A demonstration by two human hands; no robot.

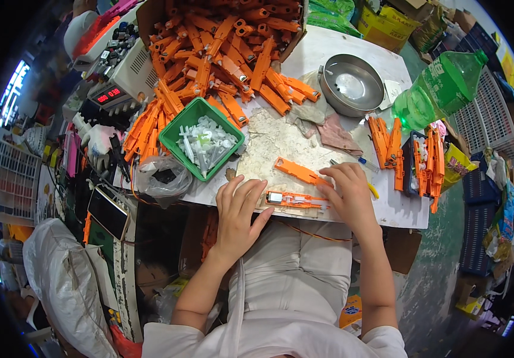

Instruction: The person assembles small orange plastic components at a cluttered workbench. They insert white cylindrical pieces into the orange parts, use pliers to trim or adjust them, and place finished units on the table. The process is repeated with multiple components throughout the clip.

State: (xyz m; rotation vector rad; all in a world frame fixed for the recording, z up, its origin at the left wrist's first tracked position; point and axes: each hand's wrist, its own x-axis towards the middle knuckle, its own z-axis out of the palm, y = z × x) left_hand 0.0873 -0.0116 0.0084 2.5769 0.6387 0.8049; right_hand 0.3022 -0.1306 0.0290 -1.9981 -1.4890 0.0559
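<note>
At the table's front edge lies an open orange plastic casing [305, 201] with a small metal part at its left end and thin parts along it. My left hand [237, 218] rests beside that end, fingers stretched and apart, holding nothing. Just beyond it, a second long orange casing piece [297, 171] slants down to the right. The fingers and thumb of my right hand [350, 197] close around its right end, partly hiding it. A yellow-handled tool [373, 190] lies just right of my right hand.
Left of the hands stands a green bin [202, 173] of translucent plastic parts. Behind it, a large box [300, 36] overflows with orange pieces. A metal bowl [352, 85], a green bottle [442, 89], more orange pieces [379, 143] and a cloth [339, 132] stand or lie rightward.
</note>
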